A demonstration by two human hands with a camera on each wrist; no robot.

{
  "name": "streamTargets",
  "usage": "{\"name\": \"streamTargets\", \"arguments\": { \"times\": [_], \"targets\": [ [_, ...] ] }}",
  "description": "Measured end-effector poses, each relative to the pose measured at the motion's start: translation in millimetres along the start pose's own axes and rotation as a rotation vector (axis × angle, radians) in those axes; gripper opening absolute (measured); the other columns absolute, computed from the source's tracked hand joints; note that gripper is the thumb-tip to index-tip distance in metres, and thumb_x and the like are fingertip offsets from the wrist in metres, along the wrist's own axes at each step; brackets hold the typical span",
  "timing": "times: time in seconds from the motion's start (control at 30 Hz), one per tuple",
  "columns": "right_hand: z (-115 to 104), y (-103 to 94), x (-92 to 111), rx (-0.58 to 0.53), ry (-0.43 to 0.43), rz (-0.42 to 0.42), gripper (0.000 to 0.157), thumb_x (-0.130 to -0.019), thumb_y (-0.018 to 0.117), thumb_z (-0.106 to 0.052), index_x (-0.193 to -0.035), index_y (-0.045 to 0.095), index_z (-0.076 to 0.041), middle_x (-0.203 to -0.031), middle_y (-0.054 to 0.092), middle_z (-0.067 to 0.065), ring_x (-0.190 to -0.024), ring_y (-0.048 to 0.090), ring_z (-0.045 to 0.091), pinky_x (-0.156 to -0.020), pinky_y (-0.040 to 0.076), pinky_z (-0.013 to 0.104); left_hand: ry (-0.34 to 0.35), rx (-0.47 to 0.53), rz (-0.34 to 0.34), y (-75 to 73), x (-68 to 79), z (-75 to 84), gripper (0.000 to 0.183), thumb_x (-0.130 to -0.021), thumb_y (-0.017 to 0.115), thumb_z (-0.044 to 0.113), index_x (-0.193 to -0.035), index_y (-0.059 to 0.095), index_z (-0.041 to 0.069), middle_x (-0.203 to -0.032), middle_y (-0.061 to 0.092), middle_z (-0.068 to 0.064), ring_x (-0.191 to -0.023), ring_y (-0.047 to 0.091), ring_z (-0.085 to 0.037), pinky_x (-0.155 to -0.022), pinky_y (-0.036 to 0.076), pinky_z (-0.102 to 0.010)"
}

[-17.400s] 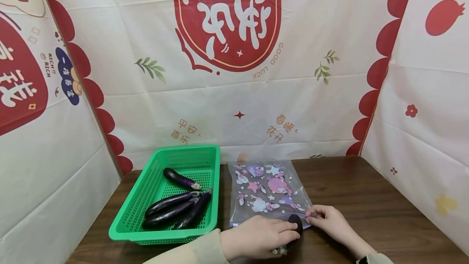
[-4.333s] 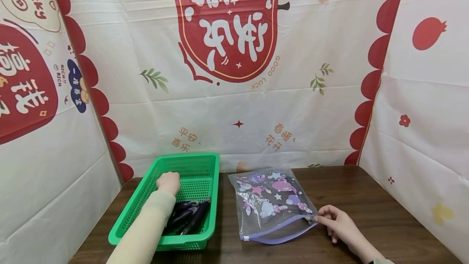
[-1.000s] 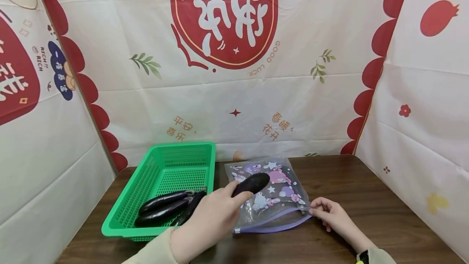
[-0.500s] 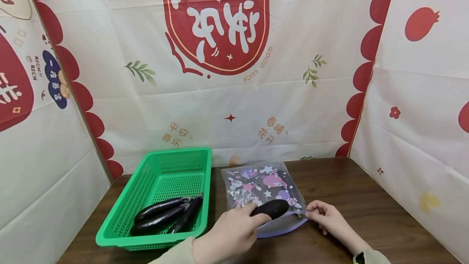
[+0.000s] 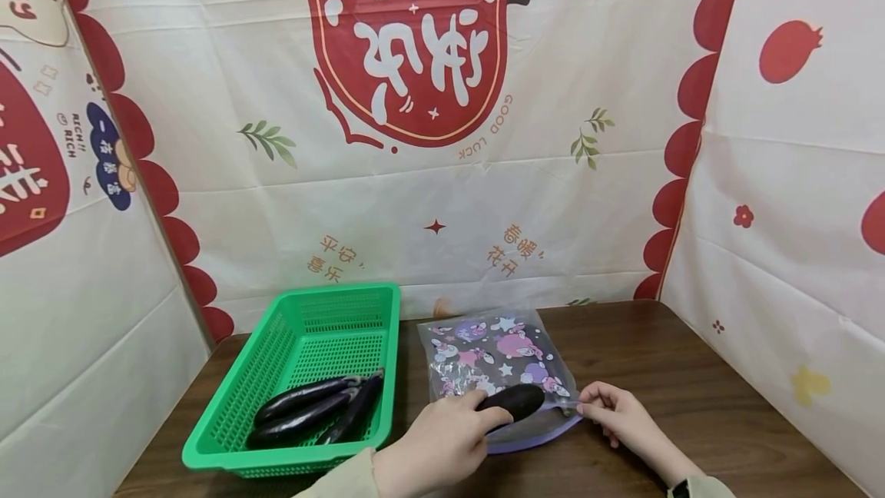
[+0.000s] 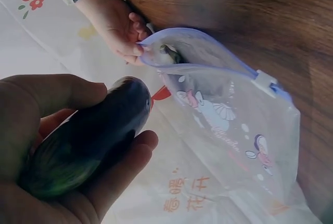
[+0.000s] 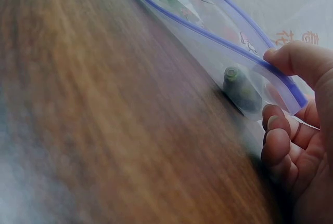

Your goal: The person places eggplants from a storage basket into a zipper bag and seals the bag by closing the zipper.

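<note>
Left hand: eggplant gripped near mouth of bag
Right hand: bag edge pinched
Basket: three eggplants contained
Backdrop: "GOOD LUCK", "RICH!! RICH", "平安喜乐", "春暖花开" printed

open bag mouth, eggplant stem inside

Left grip partly hides eggplant; red emblem cropped.

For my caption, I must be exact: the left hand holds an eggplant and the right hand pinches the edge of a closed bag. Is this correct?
Almost: the bag is open, not closed; the left wrist view shows it gaping. The left hand holds an eggplant, and the right hand pinches the bag's edge.
</note>
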State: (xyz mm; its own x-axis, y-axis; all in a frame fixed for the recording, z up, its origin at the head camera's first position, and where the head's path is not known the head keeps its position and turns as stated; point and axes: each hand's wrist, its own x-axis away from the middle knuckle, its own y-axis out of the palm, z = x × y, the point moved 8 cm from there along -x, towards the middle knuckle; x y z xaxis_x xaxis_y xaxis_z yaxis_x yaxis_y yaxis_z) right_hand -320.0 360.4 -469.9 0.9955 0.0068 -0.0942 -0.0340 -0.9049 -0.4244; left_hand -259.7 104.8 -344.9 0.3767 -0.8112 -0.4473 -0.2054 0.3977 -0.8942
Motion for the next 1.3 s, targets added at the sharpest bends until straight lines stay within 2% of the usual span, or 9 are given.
{"name": "streamTargets", "arguments": {
  "times": [0.1, 0.33, 0.47, 0.77, 1.0, 1.3],
  "targets": [
    [1, 0.6, 1, -0.002, -0.002, -0.005, 0.025, -0.079, 0.064, -0.022, -0.091, 0.054, -0.002, -0.057, 0.046, 0.004, -0.04, 0.041, 0.009, -0.034, 0.04, 0.032, -0.004, 0.008, -0.012, 4.2, 0.9, -1.6, 0.043, -0.072, 0.061, 0.01, -0.109, 0.058, 0.03, -0.086, 0.053, 0.006, -0.058, 0.048, -0.004, -0.046, 0.038, -0.019],
    [2, 1.5, 1, 0.001, 0.0, -0.008, 0.025, -0.079, 0.064, -0.022, -0.091, 0.054, -0.003, -0.056, 0.046, 0.003, -0.04, 0.041, 0.009, -0.034, 0.041, 0.032, -0.005, 0.045, -0.088, 18.5, 2.4, -1.3, 0.043, -0.075, 0.061, 0.013, -0.113, 0.055, 0.032, -0.086, 0.052, 0.009, -0.058, 0.044, -0.001, -0.046, 0.036, -0.017],
    [1, 1.2, 1, 0.006, -0.006, -0.005, 0.024, -0.079, 0.064, -0.022, -0.091, 0.054, -0.003, -0.057, 0.047, 0.004, -0.04, 0.041, 0.009, -0.034, 0.04, 0.032, 0.023, 0.045, -0.085, 21.9, 2.7, 2.5, 0.042, -0.075, 0.062, 0.014, -0.112, 0.055, 0.032, -0.085, 0.051, 0.01, -0.057, 0.044, 0.0, -0.046, 0.036, -0.016],
    [-2, -0.9, -1, 0.007, -0.006, 0.009, 0.022, -0.079, 0.064, -0.021, -0.089, 0.055, -0.004, -0.057, 0.047, 0.004, -0.039, 0.041, 0.009, -0.034, 0.04, 0.032, 0.045, 0.037, -0.14, 29.4, 2.8, 9.4, 0.039, -0.076, 0.061, 0.015, -0.112, 0.056, 0.031, -0.096, 0.056, 0.002, -0.064, 0.053, -0.005, -0.051, 0.041, -0.018],
    [-2, -1.4, -1, 0.014, -0.003, 0.01, 0.023, -0.079, 0.064, -0.022, -0.09, 0.055, -0.004, -0.058, 0.048, 0.006, -0.04, 0.041, 0.01, -0.034, 0.04, 0.032, 0.053, 0.062, -0.174, 36.2, 2.9, 12.8, 0.041, -0.075, 0.062, 0.014, -0.111, 0.056, 0.031, -0.091, 0.052, 0.008, -0.057, 0.046, 0.0, -0.045, 0.034, -0.015],
    [-2, -1.3, -1, 0.019, 0.009, 0.01, 0.025, -0.079, 0.064, -0.023, -0.09, 0.055, -0.004, -0.057, 0.047, 0.004, -0.04, 0.041, 0.01, -0.034, 0.04, 0.032, 0.033, 0.059, -0.199, 45.6, 3.0, 9.2, 0.04, -0.075, 0.063, 0.014, -0.111, 0.056, 0.031, -0.09, 0.052, 0.008, -0.058, 0.044, 0.0, -0.044, 0.034, -0.015]
  ]
}}
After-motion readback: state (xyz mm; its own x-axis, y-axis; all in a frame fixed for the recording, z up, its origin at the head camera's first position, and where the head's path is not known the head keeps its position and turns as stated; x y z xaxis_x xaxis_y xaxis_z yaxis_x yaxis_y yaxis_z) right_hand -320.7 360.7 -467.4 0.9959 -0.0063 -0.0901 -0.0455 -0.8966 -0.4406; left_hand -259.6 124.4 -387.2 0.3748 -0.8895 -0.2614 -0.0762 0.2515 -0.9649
